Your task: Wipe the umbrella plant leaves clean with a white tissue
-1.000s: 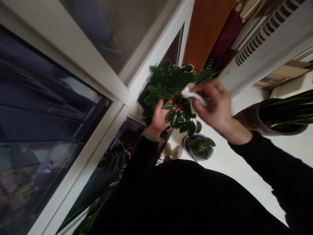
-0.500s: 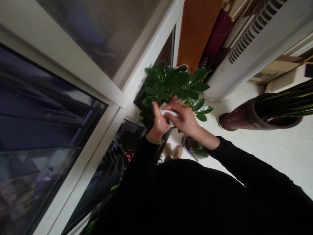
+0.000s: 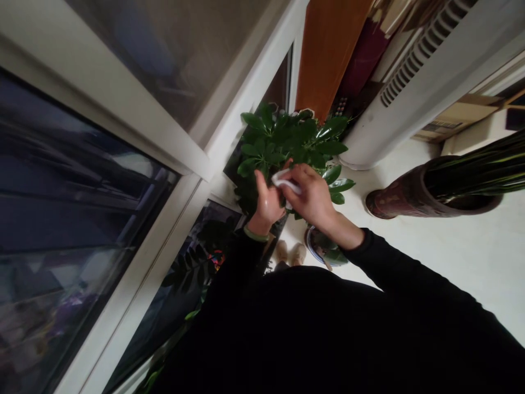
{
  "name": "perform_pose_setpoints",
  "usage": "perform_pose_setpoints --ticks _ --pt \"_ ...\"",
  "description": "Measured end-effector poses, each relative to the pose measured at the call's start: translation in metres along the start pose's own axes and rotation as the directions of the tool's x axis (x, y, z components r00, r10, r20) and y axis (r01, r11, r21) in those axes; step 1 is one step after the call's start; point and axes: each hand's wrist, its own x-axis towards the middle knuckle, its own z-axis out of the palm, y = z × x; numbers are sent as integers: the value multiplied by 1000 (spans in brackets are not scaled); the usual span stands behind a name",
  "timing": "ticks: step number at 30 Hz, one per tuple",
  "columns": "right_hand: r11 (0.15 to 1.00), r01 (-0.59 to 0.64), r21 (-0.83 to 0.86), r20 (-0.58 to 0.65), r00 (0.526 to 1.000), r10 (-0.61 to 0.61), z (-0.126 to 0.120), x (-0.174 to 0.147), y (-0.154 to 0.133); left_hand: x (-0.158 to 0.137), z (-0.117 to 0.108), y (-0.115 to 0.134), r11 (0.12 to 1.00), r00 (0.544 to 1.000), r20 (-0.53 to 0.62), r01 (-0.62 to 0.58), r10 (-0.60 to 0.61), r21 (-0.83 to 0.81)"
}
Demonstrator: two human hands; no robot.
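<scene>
My right hand point(image 3: 312, 196) is closed around a folded white wipe point(image 3: 283, 178), perhaps a tissue or cloth, part of which sticks out past the fingertips. Close beside it, my left hand point(image 3: 267, 207) has its thumb stretched up and its palm showing; its fingers point toward the right hand and are partly hidden there. Just beyond both hands grows a bushy plant point(image 3: 293, 137) with glossy green leaves. Whether a leaf lies between the hands cannot be made out.
A white-framed window point(image 3: 168, 235) runs along the left. On the right stand a tall reddish-brown pot point(image 3: 404, 191) with long leaves and a white column unit point(image 3: 394, 120) with vents. A small round pot point(image 3: 318, 249) sits on the floor near my feet point(image 3: 293, 251).
My right hand has shifted slightly, and the wipe has come off the left palm, exposing more of it. The left hand has stayed nearly in place.
</scene>
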Motion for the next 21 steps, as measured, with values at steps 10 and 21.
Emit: perform_pose_setpoints --ticks 10,21 --pt "988 -108 109 -279 951 135 -34 5 5 -16 18 51 585 934 108 301 -342 -753" --pt "968 -233 -95 -70 971 227 -17 12 13 -18 18 39 581 912 54 303 -406 -756"
